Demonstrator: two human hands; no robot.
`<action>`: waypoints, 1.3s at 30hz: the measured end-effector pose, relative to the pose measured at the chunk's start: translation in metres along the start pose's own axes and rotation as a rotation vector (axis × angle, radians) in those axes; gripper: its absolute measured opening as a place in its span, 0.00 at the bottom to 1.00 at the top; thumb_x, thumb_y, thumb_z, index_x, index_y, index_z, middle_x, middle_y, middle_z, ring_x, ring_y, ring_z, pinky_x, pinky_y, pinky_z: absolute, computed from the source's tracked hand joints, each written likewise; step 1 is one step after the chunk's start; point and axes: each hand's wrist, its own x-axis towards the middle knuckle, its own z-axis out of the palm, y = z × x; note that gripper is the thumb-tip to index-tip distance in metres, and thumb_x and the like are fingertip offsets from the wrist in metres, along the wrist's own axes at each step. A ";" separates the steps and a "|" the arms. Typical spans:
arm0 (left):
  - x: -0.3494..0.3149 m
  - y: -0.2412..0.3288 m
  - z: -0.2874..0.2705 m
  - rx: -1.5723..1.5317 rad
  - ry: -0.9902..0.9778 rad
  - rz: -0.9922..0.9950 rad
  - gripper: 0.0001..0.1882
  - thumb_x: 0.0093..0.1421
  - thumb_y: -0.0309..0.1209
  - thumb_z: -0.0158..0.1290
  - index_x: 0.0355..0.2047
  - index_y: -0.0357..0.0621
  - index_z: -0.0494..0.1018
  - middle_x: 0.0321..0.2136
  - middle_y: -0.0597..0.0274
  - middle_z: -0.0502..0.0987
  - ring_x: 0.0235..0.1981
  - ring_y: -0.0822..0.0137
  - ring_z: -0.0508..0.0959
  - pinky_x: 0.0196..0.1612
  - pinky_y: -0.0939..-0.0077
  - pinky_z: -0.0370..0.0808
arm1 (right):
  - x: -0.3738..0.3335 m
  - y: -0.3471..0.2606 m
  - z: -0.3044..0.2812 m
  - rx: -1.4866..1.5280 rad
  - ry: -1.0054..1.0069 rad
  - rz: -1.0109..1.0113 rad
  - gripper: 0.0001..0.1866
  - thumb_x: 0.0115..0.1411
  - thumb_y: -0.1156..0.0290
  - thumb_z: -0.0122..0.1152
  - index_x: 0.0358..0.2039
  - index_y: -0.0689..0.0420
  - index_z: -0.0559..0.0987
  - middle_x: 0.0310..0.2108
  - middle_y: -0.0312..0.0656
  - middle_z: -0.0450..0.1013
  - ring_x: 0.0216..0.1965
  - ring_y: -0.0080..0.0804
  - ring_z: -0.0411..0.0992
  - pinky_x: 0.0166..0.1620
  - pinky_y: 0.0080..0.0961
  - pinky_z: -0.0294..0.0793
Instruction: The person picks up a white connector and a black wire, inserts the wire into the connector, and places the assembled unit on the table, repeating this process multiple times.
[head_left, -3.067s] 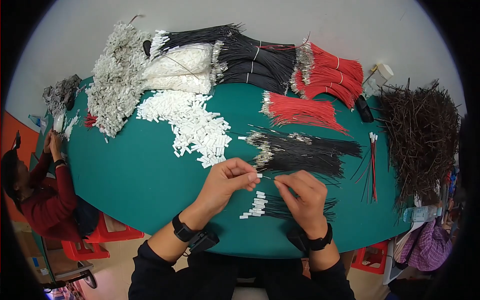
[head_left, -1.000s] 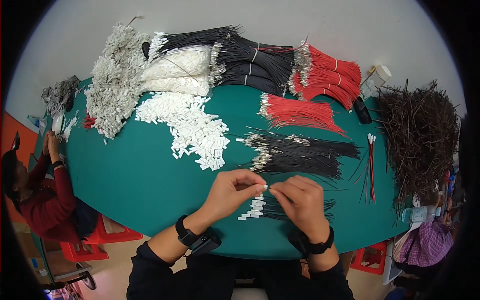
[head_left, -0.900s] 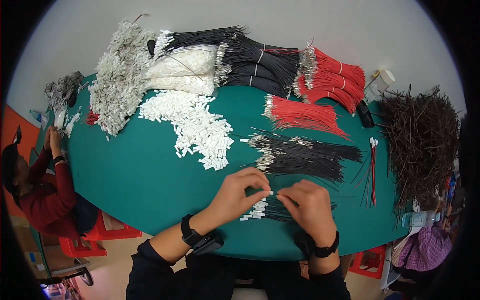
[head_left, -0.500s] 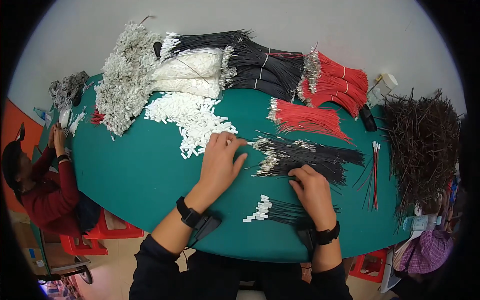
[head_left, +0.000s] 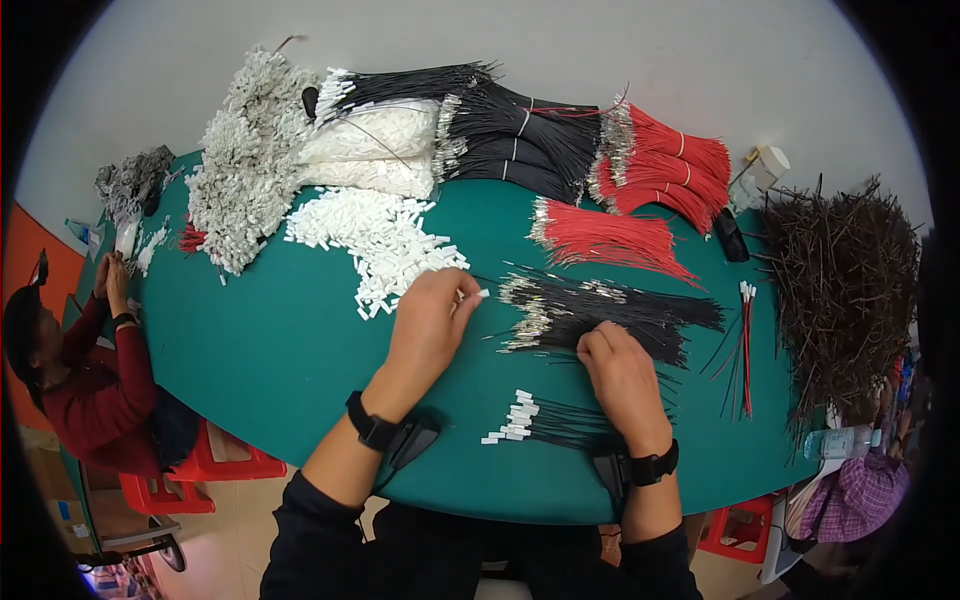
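A small white plastic connector housing (head_left: 484, 293) is pinched between the thumb and forefinger of my left hand (head_left: 430, 318), just left of the loose black wires (head_left: 640, 318) with bare metal terminals. My right hand (head_left: 624, 378) is closed in a pinch at the near edge of those wires; a thin black wire seems to run into its fingertips. Beyond my left hand spreads a heap of loose white housings (head_left: 385, 245). Nearer me lies a row of black wires with white housings (head_left: 518, 418) on their ends, partly under my right wrist.
Bundled black wires (head_left: 525, 130), red wires (head_left: 670, 160) and bagged white housings (head_left: 370, 145) line the back. A tall white pile (head_left: 250, 160) stands left, a dark brown wire pile (head_left: 845, 300) right. A person (head_left: 90, 370) works at the far left of the green table (head_left: 280, 350).
My left hand has drawn slightly left and closed its pinch, carrying the white housing away from the black wires. My right fingers have come together near the wires' edge.
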 end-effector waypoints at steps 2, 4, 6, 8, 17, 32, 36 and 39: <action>-0.009 0.014 -0.007 -0.469 -0.080 -0.219 0.10 0.63 0.24 0.63 0.44 0.41 0.80 0.36 0.64 0.80 0.36 0.68 0.79 0.40 0.72 0.76 | 0.003 -0.001 -0.005 0.008 0.093 -0.046 0.04 0.61 0.77 0.63 0.35 0.60 0.76 0.32 0.45 0.73 0.37 0.49 0.75 0.41 0.42 0.75; -0.019 0.021 -0.004 -0.707 -0.120 -0.330 0.10 0.64 0.24 0.62 0.46 0.40 0.80 0.36 0.66 0.81 0.36 0.72 0.79 0.39 0.74 0.76 | 0.002 0.002 -0.003 0.014 0.099 -0.045 0.04 0.61 0.78 0.63 0.35 0.60 0.76 0.32 0.45 0.74 0.36 0.49 0.75 0.40 0.42 0.75; -0.029 0.027 0.003 -0.822 -0.229 -0.357 0.10 0.66 0.23 0.61 0.48 0.39 0.80 0.36 0.68 0.82 0.37 0.77 0.79 0.40 0.79 0.76 | 0.002 0.003 -0.001 0.026 0.111 -0.048 0.05 0.61 0.79 0.63 0.35 0.61 0.76 0.32 0.44 0.74 0.35 0.48 0.74 0.40 0.41 0.75; -0.031 0.028 0.008 -0.883 -0.282 -0.373 0.11 0.67 0.23 0.61 0.49 0.38 0.80 0.36 0.69 0.83 0.37 0.80 0.79 0.40 0.81 0.75 | 0.002 0.001 -0.005 0.020 0.124 -0.045 0.05 0.60 0.79 0.63 0.36 0.61 0.76 0.32 0.45 0.75 0.35 0.48 0.74 0.40 0.41 0.75; -0.028 0.030 0.005 -0.997 -0.285 -0.499 0.08 0.67 0.25 0.62 0.45 0.36 0.81 0.34 0.65 0.84 0.33 0.79 0.79 0.38 0.84 0.75 | 0.001 -0.008 -0.011 0.059 0.187 -0.113 0.07 0.60 0.79 0.62 0.39 0.59 0.77 0.34 0.44 0.75 0.37 0.45 0.74 0.41 0.38 0.75; -0.035 0.038 0.005 -1.095 -0.302 -0.412 0.06 0.69 0.26 0.60 0.42 0.36 0.80 0.36 0.64 0.82 0.35 0.77 0.78 0.41 0.82 0.75 | -0.002 -0.044 -0.005 0.507 0.251 -0.020 0.09 0.58 0.83 0.68 0.40 0.61 0.84 0.31 0.43 0.77 0.28 0.35 0.75 0.30 0.27 0.72; -0.035 0.043 0.008 -1.257 -0.309 -0.452 0.06 0.69 0.26 0.60 0.42 0.36 0.80 0.36 0.64 0.82 0.36 0.76 0.78 0.43 0.81 0.75 | -0.002 -0.046 -0.005 0.483 0.358 -0.041 0.09 0.56 0.84 0.71 0.37 0.61 0.86 0.27 0.41 0.77 0.26 0.30 0.74 0.28 0.25 0.70; -0.037 0.047 0.011 -1.291 -0.274 -0.519 0.06 0.68 0.27 0.61 0.43 0.37 0.81 0.36 0.64 0.82 0.37 0.76 0.78 0.44 0.80 0.75 | -0.002 -0.047 -0.006 0.493 0.385 -0.045 0.08 0.54 0.84 0.72 0.35 0.61 0.86 0.25 0.40 0.77 0.26 0.30 0.74 0.28 0.24 0.70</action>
